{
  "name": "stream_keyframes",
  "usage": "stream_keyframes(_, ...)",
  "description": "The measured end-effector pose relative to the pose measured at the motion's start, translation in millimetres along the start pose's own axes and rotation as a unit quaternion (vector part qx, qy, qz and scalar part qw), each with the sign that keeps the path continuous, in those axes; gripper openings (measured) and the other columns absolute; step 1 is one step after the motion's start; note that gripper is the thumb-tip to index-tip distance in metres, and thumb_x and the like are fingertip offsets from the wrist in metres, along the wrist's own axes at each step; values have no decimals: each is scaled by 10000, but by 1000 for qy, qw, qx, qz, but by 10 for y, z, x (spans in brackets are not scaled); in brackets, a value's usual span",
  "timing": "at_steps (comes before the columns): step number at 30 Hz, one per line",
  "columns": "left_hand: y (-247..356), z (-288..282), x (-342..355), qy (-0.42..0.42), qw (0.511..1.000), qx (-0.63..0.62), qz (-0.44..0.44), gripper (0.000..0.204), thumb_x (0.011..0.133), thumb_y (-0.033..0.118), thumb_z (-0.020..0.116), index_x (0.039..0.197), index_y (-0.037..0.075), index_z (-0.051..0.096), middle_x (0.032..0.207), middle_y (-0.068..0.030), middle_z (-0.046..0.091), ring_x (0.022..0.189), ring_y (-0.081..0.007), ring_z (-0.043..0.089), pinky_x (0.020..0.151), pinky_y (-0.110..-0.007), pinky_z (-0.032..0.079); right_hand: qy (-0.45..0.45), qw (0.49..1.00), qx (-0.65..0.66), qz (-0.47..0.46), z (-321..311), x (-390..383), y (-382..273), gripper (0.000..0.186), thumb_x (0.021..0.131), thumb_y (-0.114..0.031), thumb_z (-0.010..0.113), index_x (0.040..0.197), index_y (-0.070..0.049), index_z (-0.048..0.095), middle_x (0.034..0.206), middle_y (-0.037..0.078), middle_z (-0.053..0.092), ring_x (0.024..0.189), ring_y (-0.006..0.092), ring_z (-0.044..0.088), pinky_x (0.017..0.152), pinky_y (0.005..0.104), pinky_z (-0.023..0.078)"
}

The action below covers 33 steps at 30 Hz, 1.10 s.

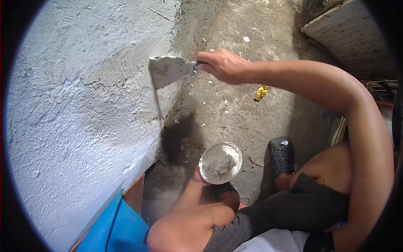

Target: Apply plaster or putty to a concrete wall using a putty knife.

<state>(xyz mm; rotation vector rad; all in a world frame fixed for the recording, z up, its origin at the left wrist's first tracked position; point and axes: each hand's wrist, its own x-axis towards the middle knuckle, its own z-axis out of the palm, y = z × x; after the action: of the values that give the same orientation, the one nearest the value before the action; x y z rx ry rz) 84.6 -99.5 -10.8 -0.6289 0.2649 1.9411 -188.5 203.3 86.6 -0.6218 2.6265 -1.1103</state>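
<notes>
My right hand (224, 66) is closed around the handle of a trowel (170, 71), out in front of me. The trowel's broad blade is smeared with grey-white paste, and its far edge is at the rough whitish wall (75, 54); I cannot tell if it presses there. Low down near my knees, my left hand (201, 176) grips a round white bowl (240, 157) from its left side. Pale, lumpy paste (219, 166) lies inside the bowl, which covers most of that hand's fingers.
Stained concrete ground (235, 109) runs alongside the wall, with white crumbs and a crumpled gold wrapper (260, 93) on it. My black clog (281, 155) rests at right. A blue sheet (113, 227) is at lower left, and a worn, pale boxy object (348, 33) stands upper right.
</notes>
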Motion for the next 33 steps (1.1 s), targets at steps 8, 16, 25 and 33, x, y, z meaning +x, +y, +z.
stream_keyframes(8, -43, -58, 73, -60, 998, -11, 3, 816, 954, 602, 503, 1583, 102, 359, 1597, -183, 401, 1451, -395, 411, 1204, -583, 327, 41, 993, -112, -17, -237, 208, 852, 286, 1072, -333, 507, 1068, -49, 546, 795, 152, 611, 722, 353, 611, 683, 495, 485)
stream_keyframes(16, -22, 38, 45, -91, 990, -106, -5, 799, 949, 583, 515, 1565, 91, 385, 1586, -183, 416, 1443, -391, 425, 1194, -581, 346, 98, 964, -178, -174, -286, 68, 674, 276, 1064, -344, 503, 1065, -79, 579, 846, 129, 630, 850, 321, 638, 788, 475, 515)
stream_keyframes(25, -55, -196, -30, 20, 999, -35, -2, 742, 984, 549, 474, 1530, 50, 420, 1512, -189, 500, 1384, -358, 499, 1161, -537, 411, -14, 939, -343, -4, -766, 678, 478, 347, 1002, -431, 564, 1052, -95, 633, 880, 52, 666, 831, 211, 659, 686, 348, 588)
stream_keyframes(33, -74, -25, 72, 9, 996, 90, 14, 948, 856, 617, 654, 1579, 85, 352, 1574, -185, 434, 1433, -381, 443, 1192, -572, 355, 92, 873, -451, -160, -1022, 26, 1232, 320, 1014, -400, 550, 1023, -87, 619, 899, 45, 650, 887, 186, 652, 802, 334, 571)
